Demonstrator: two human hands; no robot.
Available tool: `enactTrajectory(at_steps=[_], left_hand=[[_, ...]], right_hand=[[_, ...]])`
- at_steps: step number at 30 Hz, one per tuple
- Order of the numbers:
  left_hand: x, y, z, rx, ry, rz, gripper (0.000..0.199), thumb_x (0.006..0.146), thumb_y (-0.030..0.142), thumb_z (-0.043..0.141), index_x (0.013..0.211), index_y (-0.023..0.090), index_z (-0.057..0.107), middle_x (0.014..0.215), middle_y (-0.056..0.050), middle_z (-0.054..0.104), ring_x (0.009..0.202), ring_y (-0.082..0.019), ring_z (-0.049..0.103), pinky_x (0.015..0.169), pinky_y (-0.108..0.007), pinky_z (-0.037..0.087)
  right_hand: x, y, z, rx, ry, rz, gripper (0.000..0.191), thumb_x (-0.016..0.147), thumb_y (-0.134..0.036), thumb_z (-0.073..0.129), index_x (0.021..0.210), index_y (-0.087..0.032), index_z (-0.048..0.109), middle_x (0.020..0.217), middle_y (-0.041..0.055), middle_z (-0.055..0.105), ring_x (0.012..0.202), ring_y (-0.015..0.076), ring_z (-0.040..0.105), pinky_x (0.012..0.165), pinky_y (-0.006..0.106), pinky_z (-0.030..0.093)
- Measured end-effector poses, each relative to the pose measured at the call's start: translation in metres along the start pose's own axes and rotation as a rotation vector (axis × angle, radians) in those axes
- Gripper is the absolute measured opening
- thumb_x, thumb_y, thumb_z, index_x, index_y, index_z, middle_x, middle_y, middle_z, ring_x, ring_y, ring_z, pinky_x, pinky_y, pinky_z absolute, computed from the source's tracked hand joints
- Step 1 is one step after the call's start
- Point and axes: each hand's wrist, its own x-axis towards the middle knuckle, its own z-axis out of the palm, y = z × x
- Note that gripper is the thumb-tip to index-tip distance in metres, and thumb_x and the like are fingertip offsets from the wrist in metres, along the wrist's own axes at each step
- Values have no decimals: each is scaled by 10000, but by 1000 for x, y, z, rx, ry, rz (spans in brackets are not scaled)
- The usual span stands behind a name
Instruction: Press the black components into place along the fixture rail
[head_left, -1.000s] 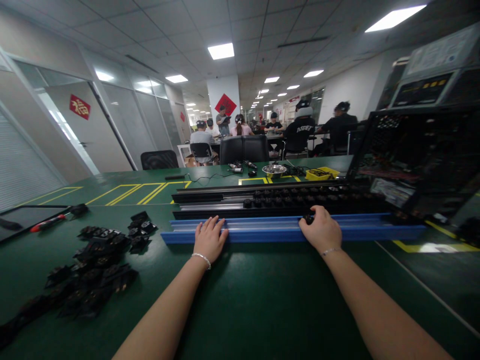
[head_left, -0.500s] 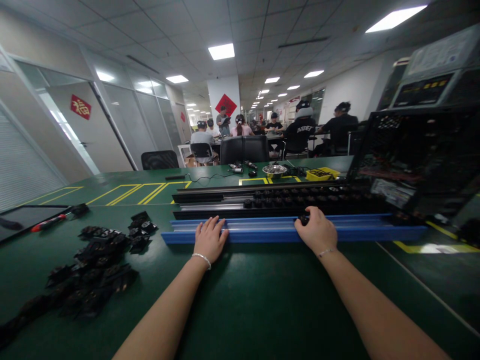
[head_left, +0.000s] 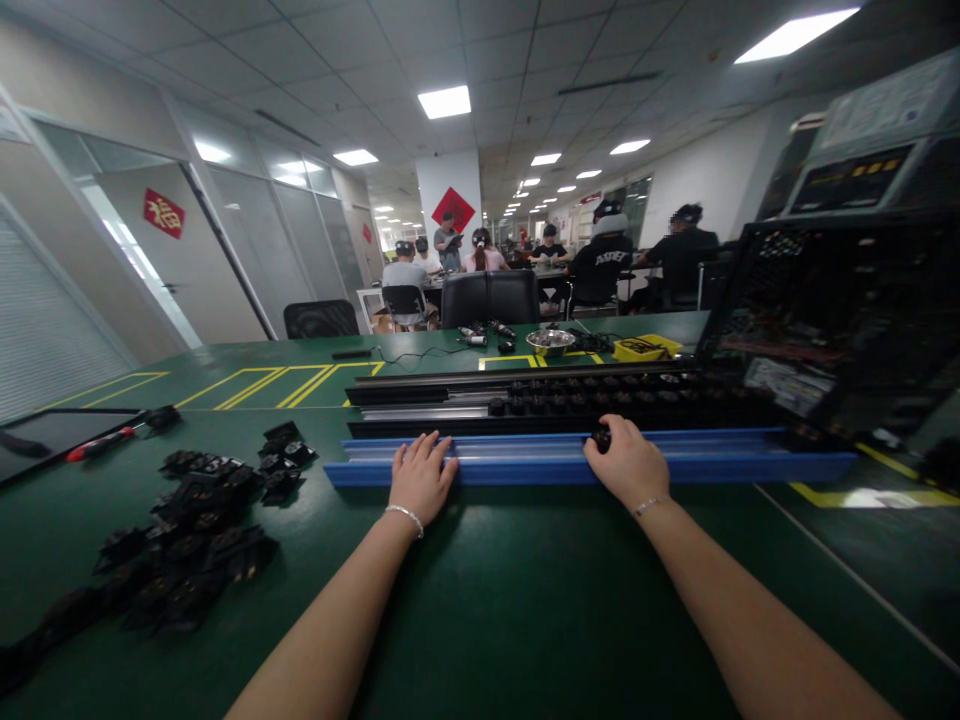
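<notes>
A long blue channel lies across the green table in front of me. My left hand rests over its left part, palm down with the fingers stretched out. Right of the middle, my right hand curls its thumb and fingers round a small black round part at the channel. Most of that part is hidden by the hand. Just behind lie black rails, with a row of small black round pieces along them.
A heap of black parts spreads over the table's left. Beyond it lies a red-handled screwdriver. At the back stand a metal bowl and a yellow tray. An open computer case stands at the right. Several people sit farther off.
My right hand has slid slightly left along the blue channel with the black part. My left hand stays in place on the channel.
</notes>
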Motion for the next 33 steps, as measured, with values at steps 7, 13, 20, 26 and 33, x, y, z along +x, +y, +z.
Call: enactTrajectory(at_steps=[7,13,20,26,33], left_hand=[[0,0,0,-3,0,-2,444,886,442,292,1241,272,500,1345,-29,466,1260,-214,362,1055,-440,219],[0,0,1,8,6,1,438,887,430,302,1246,273,497,1339,-32,473,1254,-219,371,1047,-449,229],[0,-1,2,8,13,9,446,888,440,290,1246,270,495,1342,-32,469,1254,-218,370,1043,-452,234],[0,0,1,7,8,-1,433,884,428,313,1245,277,499,1340,-32,472,1255,-217,369,1048,-445,233],[0,0,2,-7,15,3,442,886,439,298,1240,272,502,1337,-33,475,1254,-221,369,1046,-456,231]], right_hand=[[-1,-2,3,45,3,-20,339,769,-344,449,1065,-192,514,1015,79,596,800,216,580,651,314,399],[-1,-2,3,56,-3,-41,345,768,-354,463,1073,-202,514,1013,71,592,798,209,582,648,311,411],[-2,-2,3,79,-17,-60,342,784,-368,449,1079,-206,509,1018,66,596,827,215,587,654,311,417],[-2,-2,4,95,-35,-94,349,794,-379,447,1093,-207,502,1029,65,594,844,220,588,661,318,425],[-1,-1,5,117,-35,-122,341,796,-389,457,1083,-210,502,1019,56,594,848,216,588,666,316,431]])
